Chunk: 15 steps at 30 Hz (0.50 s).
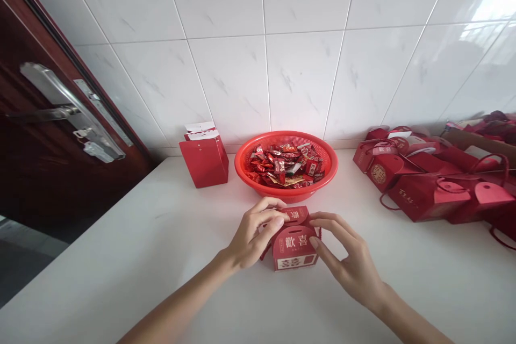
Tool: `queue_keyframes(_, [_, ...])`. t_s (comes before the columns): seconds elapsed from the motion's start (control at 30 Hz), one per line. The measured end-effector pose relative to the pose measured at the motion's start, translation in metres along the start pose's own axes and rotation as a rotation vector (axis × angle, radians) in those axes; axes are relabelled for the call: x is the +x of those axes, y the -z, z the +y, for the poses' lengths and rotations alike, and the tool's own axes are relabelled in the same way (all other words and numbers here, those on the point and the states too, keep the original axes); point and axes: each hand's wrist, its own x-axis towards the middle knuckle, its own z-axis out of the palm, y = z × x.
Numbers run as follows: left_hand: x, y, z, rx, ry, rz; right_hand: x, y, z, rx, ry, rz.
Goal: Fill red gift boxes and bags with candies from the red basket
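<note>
A small red gift box point(295, 244) with pale Chinese characters and a printed cream band stands on the white table in front of me. Its front and rear top flaps lean toward each other, each with a slot. My left hand point(258, 231) grips the box at its upper left, thumb and fingers near the rear flap. On the opposite side, my right hand point(346, 252) holds the right edge between thumb and fingers. Part of the box's sides is hidden behind my fingers. Just behind it sits a red plastic basket point(237, 164) full of wrapped candies point(282, 164).
To the left of the basket stands a taller red paper box point(205, 164) with its top open. Several red gift boxes point(415, 199) with cord handles crowd the right side. White wall tiles point(302, 75) rise behind; a dark wooden door point(36, 134) is at left.
</note>
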Motion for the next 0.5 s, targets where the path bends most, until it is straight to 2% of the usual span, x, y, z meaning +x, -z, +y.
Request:
queue_keyframes(0.23, [0.002,-0.003,-0.001,0.049,0.066,-0.025,0.0,-0.005,0.006,0.039,-0.194,-0.021])
queue_keyframes(0.4, [0.004,-0.007,-0.001,-0.021,0.109,-0.029,0.005,0.0,0.026,0.172,-0.455,-0.156])
queue_keyframes(0.5, [0.004,-0.006,-0.002,-0.056,0.136,-0.058,0.011,0.007,0.037,0.232,-0.526,-0.264])
